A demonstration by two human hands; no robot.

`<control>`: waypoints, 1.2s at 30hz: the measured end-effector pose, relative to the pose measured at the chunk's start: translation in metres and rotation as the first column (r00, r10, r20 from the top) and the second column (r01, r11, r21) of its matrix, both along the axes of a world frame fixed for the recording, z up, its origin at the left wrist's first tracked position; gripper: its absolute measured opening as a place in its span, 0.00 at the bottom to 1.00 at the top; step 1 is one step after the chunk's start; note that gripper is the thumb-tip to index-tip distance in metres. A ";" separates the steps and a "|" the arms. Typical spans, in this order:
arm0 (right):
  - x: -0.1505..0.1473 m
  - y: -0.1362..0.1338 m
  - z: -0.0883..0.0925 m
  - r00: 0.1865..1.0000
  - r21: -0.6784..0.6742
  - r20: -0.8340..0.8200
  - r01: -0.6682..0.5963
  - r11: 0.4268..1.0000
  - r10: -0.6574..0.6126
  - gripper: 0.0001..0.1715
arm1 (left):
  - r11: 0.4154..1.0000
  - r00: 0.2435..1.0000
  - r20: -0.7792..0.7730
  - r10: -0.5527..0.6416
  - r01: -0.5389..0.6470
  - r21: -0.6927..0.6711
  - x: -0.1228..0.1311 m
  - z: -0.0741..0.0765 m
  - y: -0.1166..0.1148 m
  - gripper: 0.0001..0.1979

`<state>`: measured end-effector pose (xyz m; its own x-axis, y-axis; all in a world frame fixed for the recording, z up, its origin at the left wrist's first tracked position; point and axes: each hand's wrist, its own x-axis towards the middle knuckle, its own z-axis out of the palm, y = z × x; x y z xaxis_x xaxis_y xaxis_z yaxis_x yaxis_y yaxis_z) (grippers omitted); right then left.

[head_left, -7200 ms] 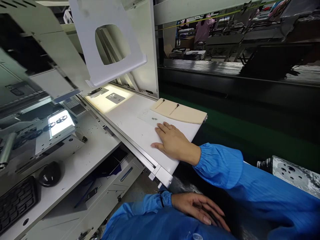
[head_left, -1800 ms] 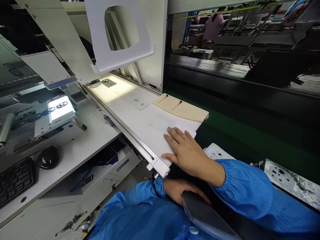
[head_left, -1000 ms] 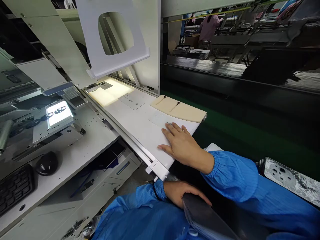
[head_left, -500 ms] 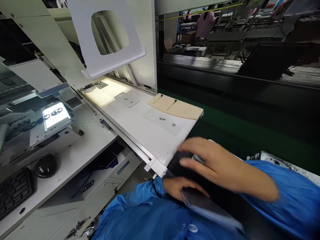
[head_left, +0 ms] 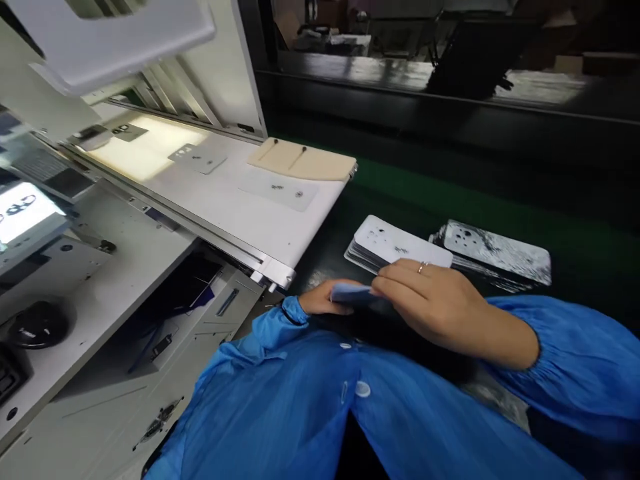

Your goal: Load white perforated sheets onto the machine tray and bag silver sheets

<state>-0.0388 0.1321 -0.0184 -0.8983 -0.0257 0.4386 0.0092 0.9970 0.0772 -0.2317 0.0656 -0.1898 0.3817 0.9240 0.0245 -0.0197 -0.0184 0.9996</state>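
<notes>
Low in front of me, a thin flat panel (head_left: pixel 353 293) is tilted so that mostly a narrow bluish face shows. My left hand (head_left: pixel 320 298) is closed on its left end. At its right end is my right hand (head_left: pixel 433 303), fingers pressed together, a ring on one of them; the exact fingertip contact is partly hidden. Just beyond my right hand lies a stack of white phone back panels (head_left: pixel 393 240) with camera holes. Another stack of panels (head_left: pixel 505 252), the top one marked with dark smears, lies to its right.
A white conveyor belt (head_left: pixel 240 213) at the left carries a clear sheet (head_left: pixel 280 190), a grey panel (head_left: pixel 197 159) and a beige slotted plate (head_left: pixel 303 160) at its far edge. A lit area (head_left: pixel 155 143) glows further up. The black mouse (head_left: pixel 39 325) sits on the machine's shelf.
My right hand has moved from the conveyor's end to the thin panel. The left hand has raised and turned that panel. The view has shifted right, bringing both panel stacks into sight.
</notes>
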 end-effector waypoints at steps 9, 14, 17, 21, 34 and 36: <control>0.007 -0.005 -0.002 0.997 -0.018 -0.056 0.058 0.998 -0.059 0.11 | 0.984 0.990 0.042 0.135 -0.139 0.115 0.008 0.001 -0.007 0.36; 0.010 -0.004 0.000 0.994 -0.030 -0.101 0.045 0.999 -0.048 0.09 | 0.979 0.990 0.003 0.140 -0.139 0.152 0.010 0.000 -0.006 0.36; 0.011 -0.005 0.003 0.993 0.005 -0.107 0.047 0.999 -0.046 0.09 | 0.974 0.989 -0.036 0.146 -0.137 0.182 0.010 0.002 -0.006 0.36; 0.013 -0.005 0.008 0.991 0.031 -0.121 0.054 0.998 -0.050 0.09 | 0.973 0.987 -0.081 0.139 -0.121 0.199 0.011 0.003 -0.005 0.35; 0.013 -0.002 0.023 0.985 0.071 -0.162 0.075 0.995 -0.063 0.09 | 0.971 0.986 -0.077 0.145 -0.126 0.205 0.014 0.001 -0.004 0.35; 0.014 -0.002 0.026 0.987 0.065 -0.149 0.064 0.996 -0.054 0.10 | 0.973 0.990 -0.044 0.135 -0.124 0.195 0.015 0.000 -0.004 0.36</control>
<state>-0.0253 0.1302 0.0076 -0.8248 -0.0098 0.5653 0.0841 0.9866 0.1398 -0.2169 0.0613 -0.1896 0.2653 0.9457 0.1876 0.0517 -0.2082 0.9767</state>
